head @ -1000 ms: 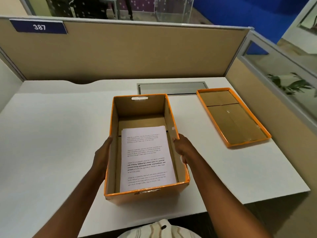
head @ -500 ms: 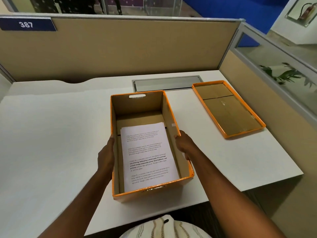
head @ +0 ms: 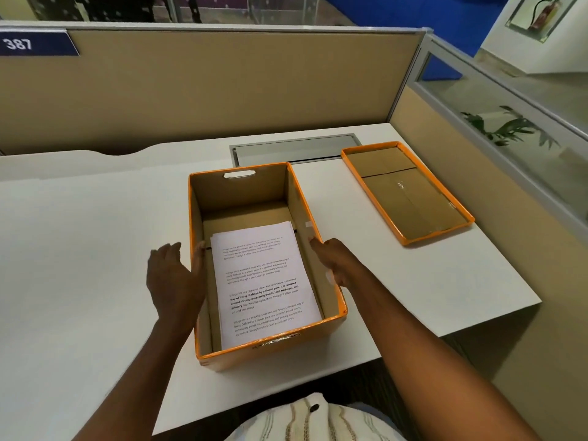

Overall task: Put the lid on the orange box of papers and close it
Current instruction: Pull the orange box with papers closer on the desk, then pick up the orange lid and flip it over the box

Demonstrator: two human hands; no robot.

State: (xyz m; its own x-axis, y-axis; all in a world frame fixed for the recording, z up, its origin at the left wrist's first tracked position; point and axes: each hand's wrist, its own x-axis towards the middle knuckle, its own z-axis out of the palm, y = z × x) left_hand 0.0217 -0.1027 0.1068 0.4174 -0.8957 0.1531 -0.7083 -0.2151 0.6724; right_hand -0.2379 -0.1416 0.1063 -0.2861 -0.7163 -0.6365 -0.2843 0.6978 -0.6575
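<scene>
An open orange box (head: 241,192) stands in the middle of the white desk (head: 79,249), with a stack of printed papers (head: 265,281) lying inside. Its orange lid (head: 405,190) lies upside down on the desk to the right, brown inside facing up. My left hand (head: 173,278) is at the box's left wall, fingers spread, thumb at the rim. My right hand (head: 337,261) rests on the right wall's rim, fingers down the outer side. Neither hand touches the lid.
Beige partition walls (head: 222,90) close the desk at the back and right. A grey cable tray flap (head: 296,148) sits in the desk behind the box. The desk's front edge runs just below the box.
My left hand has opened and come a little off the box's left wall. My right hand stays on the right rim. The view has shifted slightly, the box has hardly moved.
</scene>
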